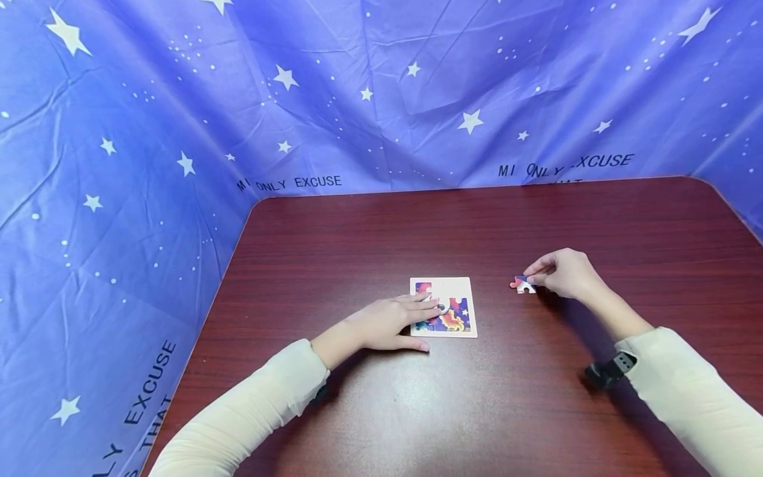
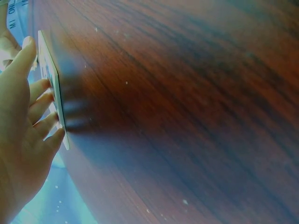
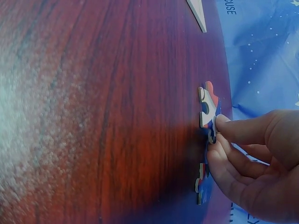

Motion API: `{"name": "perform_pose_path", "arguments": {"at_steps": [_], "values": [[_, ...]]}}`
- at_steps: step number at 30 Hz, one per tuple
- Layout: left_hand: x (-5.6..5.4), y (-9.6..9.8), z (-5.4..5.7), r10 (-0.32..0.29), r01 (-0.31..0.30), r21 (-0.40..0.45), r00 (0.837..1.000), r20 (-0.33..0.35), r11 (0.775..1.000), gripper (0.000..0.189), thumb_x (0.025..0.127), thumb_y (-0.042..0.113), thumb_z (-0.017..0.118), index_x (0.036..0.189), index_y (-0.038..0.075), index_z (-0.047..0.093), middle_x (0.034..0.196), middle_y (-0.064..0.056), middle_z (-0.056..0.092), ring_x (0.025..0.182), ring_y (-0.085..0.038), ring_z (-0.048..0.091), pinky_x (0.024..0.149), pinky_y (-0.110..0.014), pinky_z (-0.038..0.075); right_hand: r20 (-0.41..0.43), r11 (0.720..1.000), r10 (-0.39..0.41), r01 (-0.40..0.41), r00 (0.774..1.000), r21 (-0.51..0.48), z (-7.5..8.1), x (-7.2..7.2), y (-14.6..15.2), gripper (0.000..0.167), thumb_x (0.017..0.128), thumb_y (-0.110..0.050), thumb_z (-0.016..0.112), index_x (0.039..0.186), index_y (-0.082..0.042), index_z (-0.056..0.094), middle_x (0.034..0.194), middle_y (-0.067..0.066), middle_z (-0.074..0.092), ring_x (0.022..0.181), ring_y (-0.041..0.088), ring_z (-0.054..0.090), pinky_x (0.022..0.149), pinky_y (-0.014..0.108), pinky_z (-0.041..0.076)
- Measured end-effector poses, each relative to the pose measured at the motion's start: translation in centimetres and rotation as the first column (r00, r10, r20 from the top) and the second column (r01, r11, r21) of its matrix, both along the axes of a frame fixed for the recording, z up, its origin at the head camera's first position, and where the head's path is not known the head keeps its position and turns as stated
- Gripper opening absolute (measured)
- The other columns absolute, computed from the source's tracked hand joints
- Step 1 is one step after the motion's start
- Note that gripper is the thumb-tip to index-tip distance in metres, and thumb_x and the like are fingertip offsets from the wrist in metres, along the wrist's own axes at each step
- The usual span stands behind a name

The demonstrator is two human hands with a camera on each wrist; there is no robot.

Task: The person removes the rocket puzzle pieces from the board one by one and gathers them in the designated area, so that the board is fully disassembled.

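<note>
Several fingers (image 3: 243, 131) of my right hand (image 1: 563, 273) pinch a notched red, white and blue puzzle piece (image 1: 522, 285) by its edge; those of my left hand (image 1: 389, 322) rest spread on a partly filled puzzle board (image 1: 450, 287). Beneath lies a reddish-brown, wood-grained surface (image 1: 357, 245), backed by starry blue cloth (image 1: 340, 53).

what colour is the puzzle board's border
Off-white; the puzzle board's border shows best in the head view.

Pale glare spots the tabletop (image 1: 411, 397), while both wrist views look soft.
</note>
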State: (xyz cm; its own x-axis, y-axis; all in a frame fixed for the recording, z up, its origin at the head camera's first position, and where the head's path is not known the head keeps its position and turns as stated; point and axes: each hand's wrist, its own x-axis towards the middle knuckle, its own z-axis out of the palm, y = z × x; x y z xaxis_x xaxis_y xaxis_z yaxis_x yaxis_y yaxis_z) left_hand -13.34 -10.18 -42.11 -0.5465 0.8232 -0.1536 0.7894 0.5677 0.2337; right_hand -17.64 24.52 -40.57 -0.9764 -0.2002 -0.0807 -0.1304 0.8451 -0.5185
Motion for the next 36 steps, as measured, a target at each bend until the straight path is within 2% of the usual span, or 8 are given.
{"name": "perform_pose_path", "arguments": {"at_steps": [7, 23, 31, 36], "values": [[0.02, 0.0, -0.02, -0.002, 0.002, -0.001, 1.0, -0.005, 1.0, 0.069, 0.088, 0.06, 0.049, 0.145, 0.024, 0.035, 0.152, 0.006, 0.032, 0.143, -0.013, 0.023, 0.115, -0.032, 0.028, -0.004, 1.0, -0.011, 0.011, 1.0, 0.005, -0.06, 0.01, -0.11, 0.01, 0.077, -0.016, 0.073, 0.083, -0.008, 0.076, 0.065, 0.001, 0.07, 0.056, 0.007, 0.047, 0.053, 0.024, 0.035], [0.05, -0.06, -0.11, -0.01, 0.01, -0.002, 1.0, -0.022, 1.0, 0.07, 0.088, 0.06, 0.049, 0.145, 0.023, 0.036, 0.152, 0.006, 0.032, 0.143, -0.013, 0.024, 0.115, -0.031, 0.028, 0.037, 1.0, -0.02, 0.021, 0.999, -0.024, -0.08, 0.07, 0.06, 0.012, 0.079, -0.014, 0.07, 0.085, -0.005, 0.074, 0.055, -0.002, 0.062, 0.047, 0.006, 0.049, 0.044, 0.023, 0.037], [0.13, -0.02, -0.04, -0.006, 0.006, -0.001, 1.0, -0.015, 1.0, 0.069, 0.088, 0.06, 0.049, 0.145, 0.023, 0.036, 0.152, 0.006, 0.032, 0.143, -0.013, 0.024, 0.115, -0.031, 0.028, 0.017, 1.0, -0.021, 0.021, 1.0, -0.021, 0.08, 0.07, 0.01, 0.013, 0.079, -0.014, 0.071, 0.087, -0.005, 0.074, 0.054, -0.001, 0.062, 0.045, 0.005, 0.049, 0.044, 0.023, 0.038], [0.01, 0.02, -0.06, -0.005, 0.005, 0.002, 1.0, -0.012, 1.0, 0.069, 0.088, 0.061, 0.048, 0.145, 0.024, 0.035, 0.152, 0.006, 0.032, 0.143, -0.013, 0.023, 0.115, -0.032, 0.027, -0.025, 1.0, 0.002, -0.002, 1.0, -0.008, 0.26, -0.05, -0.43, 0.012, 0.078, -0.015, 0.072, 0.087, -0.006, 0.074, 0.063, 0.001, 0.069, 0.053, 0.004, 0.052, 0.051, 0.023, 0.038]]}}
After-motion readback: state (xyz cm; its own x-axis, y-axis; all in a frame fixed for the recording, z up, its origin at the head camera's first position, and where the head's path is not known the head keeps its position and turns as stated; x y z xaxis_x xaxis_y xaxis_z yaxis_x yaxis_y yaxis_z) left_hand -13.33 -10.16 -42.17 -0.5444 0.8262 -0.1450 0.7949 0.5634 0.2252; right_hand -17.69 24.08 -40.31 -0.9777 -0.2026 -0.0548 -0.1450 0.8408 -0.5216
